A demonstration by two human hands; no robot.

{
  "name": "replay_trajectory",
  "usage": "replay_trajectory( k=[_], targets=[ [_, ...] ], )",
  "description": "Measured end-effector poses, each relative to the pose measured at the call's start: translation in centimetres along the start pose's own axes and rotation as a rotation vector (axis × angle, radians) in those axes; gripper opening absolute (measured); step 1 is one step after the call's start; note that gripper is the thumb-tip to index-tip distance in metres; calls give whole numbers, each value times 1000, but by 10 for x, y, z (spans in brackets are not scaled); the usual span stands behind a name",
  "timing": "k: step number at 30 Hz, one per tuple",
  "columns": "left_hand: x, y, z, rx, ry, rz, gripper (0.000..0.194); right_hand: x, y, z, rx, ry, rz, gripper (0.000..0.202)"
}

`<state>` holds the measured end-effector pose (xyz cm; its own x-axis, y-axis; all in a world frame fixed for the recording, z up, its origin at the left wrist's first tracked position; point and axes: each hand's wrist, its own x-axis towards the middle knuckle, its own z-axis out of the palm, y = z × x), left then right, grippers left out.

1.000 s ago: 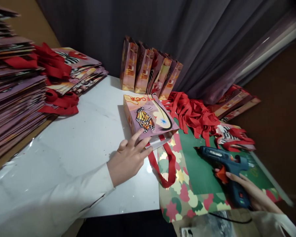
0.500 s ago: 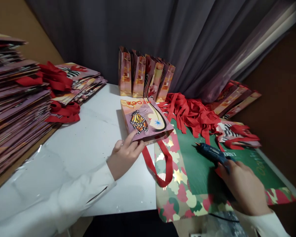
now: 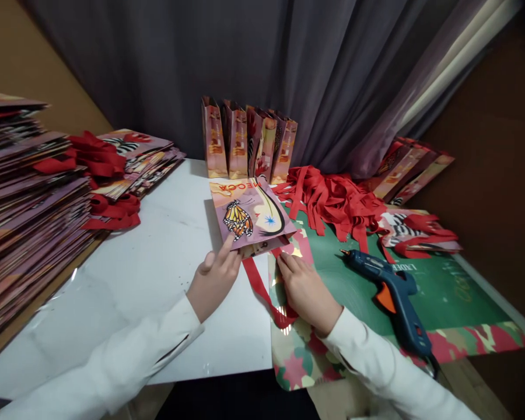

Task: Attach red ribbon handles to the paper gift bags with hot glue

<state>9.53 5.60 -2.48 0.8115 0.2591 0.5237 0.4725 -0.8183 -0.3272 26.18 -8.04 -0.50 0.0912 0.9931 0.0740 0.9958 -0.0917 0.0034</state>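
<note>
A purple and orange paper bag (image 3: pixel 254 214) with a butterfly print lies flat on the white table, its opening towards me. My left hand (image 3: pixel 214 280) is at its near left corner, index finger on the printed face and the other fingers curled at the edge. From the opening a red ribbon handle (image 3: pixel 259 287) hangs in a loop over the table and mat. My right hand (image 3: pixel 304 287) is over the ribbon by the bag's near right edge, fingers bent down; its fingertips are partly hidden. On the green mat lies a blue glue gun (image 3: pixel 394 291) with an orange trigger, untouched.
Tall stacks of flat bags (image 3: pixel 30 233) stand at the left, with red ribbons (image 3: pixel 98 154) beside them. Several upright bags (image 3: pixel 236 140) line the back. A red ribbon pile (image 3: pixel 332 201) covers the back of the green mat (image 3: pixel 350 291). More bags (image 3: pixel 409 169) lean at the right.
My right hand has let go of the glue gun, now lying on the mat, and moved left to the ribbon at the bag. My left hand stays at the bag's corner.
</note>
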Motion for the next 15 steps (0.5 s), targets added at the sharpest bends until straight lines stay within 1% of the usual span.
replay_trajectory(
  k=[2,3,5,7,8,9,10,11,12,15],
  targets=[
    [-1,0,-2,12,2,-3,30,-2,-3,3,7,28,15,49],
    [-2,1,-4,16,24,-9,29,-3,-4,4,25,44,24,50],
    [-5,4,-10,8,118,9,23,-4,-4,2,92,68,61,44],
    [-7,8,-18,-27,244,91,19,-1,-1,-4,174,105,164,33],
    [-7,11,-22,-61,283,162,19,1,3,-7,211,135,237,29],
    [-5,14,-25,-108,290,233,19,4,8,-11,239,164,315,27],
    [-2,17,-27,-163,265,286,19,9,14,-14,256,182,386,26],
    [3,21,-27,-220,218,306,21,14,20,-16,264,181,443,27],
    [8,24,-26,-277,151,290,24,20,27,-18,266,155,476,28],
    [26,32,-15,-392,-41,111,38,36,43,-17,239,19,466,24]
  ],
)
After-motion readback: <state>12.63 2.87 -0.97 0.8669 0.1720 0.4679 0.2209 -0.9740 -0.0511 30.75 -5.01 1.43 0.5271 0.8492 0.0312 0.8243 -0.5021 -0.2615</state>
